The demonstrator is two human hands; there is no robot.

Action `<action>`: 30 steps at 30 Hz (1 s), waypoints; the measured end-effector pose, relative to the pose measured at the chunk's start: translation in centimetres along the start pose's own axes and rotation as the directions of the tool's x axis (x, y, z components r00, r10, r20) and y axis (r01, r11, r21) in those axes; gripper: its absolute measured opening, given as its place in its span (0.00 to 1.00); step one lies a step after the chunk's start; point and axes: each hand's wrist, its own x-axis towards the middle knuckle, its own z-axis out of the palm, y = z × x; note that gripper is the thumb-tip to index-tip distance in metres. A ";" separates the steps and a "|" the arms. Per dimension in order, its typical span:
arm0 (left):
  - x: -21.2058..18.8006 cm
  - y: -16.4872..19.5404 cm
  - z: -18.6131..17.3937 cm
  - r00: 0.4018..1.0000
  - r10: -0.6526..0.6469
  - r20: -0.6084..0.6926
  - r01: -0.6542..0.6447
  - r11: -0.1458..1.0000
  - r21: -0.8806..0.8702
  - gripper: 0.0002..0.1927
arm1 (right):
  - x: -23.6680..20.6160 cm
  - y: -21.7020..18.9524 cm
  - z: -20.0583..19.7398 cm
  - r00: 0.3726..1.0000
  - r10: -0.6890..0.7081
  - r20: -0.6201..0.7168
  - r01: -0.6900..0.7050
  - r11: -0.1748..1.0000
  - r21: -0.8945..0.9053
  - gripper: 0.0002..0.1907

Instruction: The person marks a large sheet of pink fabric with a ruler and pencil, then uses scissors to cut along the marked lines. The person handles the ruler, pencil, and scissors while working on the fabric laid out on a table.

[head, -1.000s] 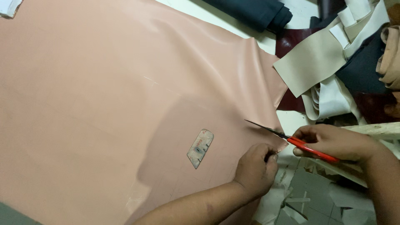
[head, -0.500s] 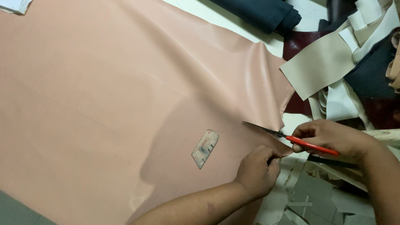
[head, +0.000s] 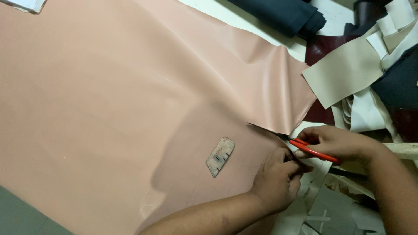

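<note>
Pink, supple leather sheet [head: 130,100] lies spread over the tabletop, limp and light, likely best pinched near its cut edge. Left hand [head: 274,180] pinches that edge beside the blades; right hand [head: 337,143] is clamped on red-handled scissors [head: 300,146].

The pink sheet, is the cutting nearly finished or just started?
Just started, it seems. Done: faint marked lines show on the pink sheet near the small template piece. In hand: the right hand works red-handled scissors into the sheet's right edge, while the left hand pinches the edge beside the blades. Left: almost the whole sheet is uncut.
</note>
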 end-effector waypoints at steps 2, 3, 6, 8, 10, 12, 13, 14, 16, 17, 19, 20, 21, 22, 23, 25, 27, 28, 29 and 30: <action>-0.2 0.0 -0.1 1.000 -0.006 0.007 0.006 1.000 0.003 0.12 | 0.0 -0.1 -0.5 0.998 0.058 0.018 -0.058 0.998 -0.004 0.29; -0.3 -0.1 -0.2 1.000 -0.006 0.012 0.006 1.000 0.012 0.12 | -0.1 -0.1 -0.7 0.996 0.089 0.027 -0.089 0.996 -0.007 0.29; -0.4 -0.2 -0.3 1.000 -0.003 0.019 0.003 1.000 0.025 0.13 | 0.3 0.0 -0.9 0.994 0.112 0.014 -0.112 0.993 -0.021 0.27; -0.6 -0.4 -0.3 1.000 0.001 0.023 -0.002 1.000 0.025 0.12 | 0.5 0.4 -0.7 0.994 0.103 0.027 -0.104 0.994 0.042 0.29; -0.8 -0.6 -0.2 1.000 0.006 0.026 -0.006 1.000 0.024 0.11 | 0.8 1.0 -0.6 0.994 0.100 0.035 -0.103 0.990 0.093 0.30; -0.9 -0.8 0.0 0.999 0.007 0.031 -0.007 1.000 0.029 0.10 | 1.2 1.5 -0.4 0.994 0.105 0.039 -0.109 0.985 0.133 0.30; -0.9 -0.8 0.1 0.999 0.007 0.034 -0.008 0.999 0.032 0.10 | 1.7 1.5 -0.3 0.999 -0.021 0.037 0.019 0.999 0.047 0.30; -0.9 -0.9 0.2 0.999 0.002 0.045 -0.004 0.999 0.052 0.11 | 2.4 1.3 -0.1 0.989 -0.144 0.044 0.146 0.989 -0.038 0.30; -0.9 -1.0 0.3 0.998 -0.005 0.070 -0.001 0.996 0.090 0.12 | 3.0 1.1 0.1 0.971 -0.232 0.052 0.236 0.966 -0.108 0.29; -1.0 -1.0 0.3 0.998 0.007 0.061 -0.012 0.996 0.083 0.12 | 3.4 0.7 0.3 0.979 -0.198 0.048 0.202 0.975 -0.095 0.28; -1.1 -1.1 0.2 0.999 0.031 0.040 -0.034 0.997 0.072 0.12 | 3.5 0.0 0.4 0.991 -0.120 0.055 0.122 0.992 -0.033 0.27; -1.2 -1.2 0.1 0.998 0.029 0.048 -0.032 0.997 0.066 0.12 | 3.4 -0.4 0.4 0.995 -0.074 0.070 0.073 0.997 0.016 0.26; -1.2 -1.2 0.1 0.998 0.027 0.055 -0.030 0.998 0.059 0.12 | 3.2 -0.8 0.3 0.996 -0.028 0.086 0.023 0.998 0.063 0.25; -1.3 -1.2 0.1 0.998 0.022 0.062 -0.026 0.998 0.051 0.11 | 2.9 -1.1 0.3 0.997 -0.013 0.079 0.008 0.998 0.064 0.24; -1.3 -1.2 0.1 0.998 0.022 0.061 -0.025 0.998 0.055 0.11 | 2.5 -1.4 0.3 0.997 0.002 0.072 -0.007 0.998 0.066 0.23; -1.4 -1.3 0.2 0.998 0.021 0.060 -0.025 0.998 0.064 0.11 | 2.2 -1.8 0.5 0.998 0.012 0.061 -0.017 0.996 0.092 0.22; -1.6 -1.5 0.3 0.997 0.027 0.069 -0.032 0.996 0.078 0.09 | 1.8 -1.8 0.6 0.999 0.007 0.053 -0.014 0.990 0.142 0.21; -1.6 -1.6 0.2 0.997 0.032 0.076 -0.039 0.995 0.087 0.08 | 1.8 -1.8 0.7 0.999 0.018 0.046 -0.025 0.990 0.141 0.22; -1.8 -1.6 0.3 0.996 0.058 0.061 -0.062 0.995 0.082 0.07 | 1.9 -1.8 0.8 0.999 0.029 0.041 -0.035 0.990 0.139 0.22; -1.9 -1.7 0.3 0.996 0.081 0.045 -0.085 0.993 0.077 0.06 | 2.0 -1.8 0.8 0.999 0.040 0.037 -0.045 0.990 0.137 0.22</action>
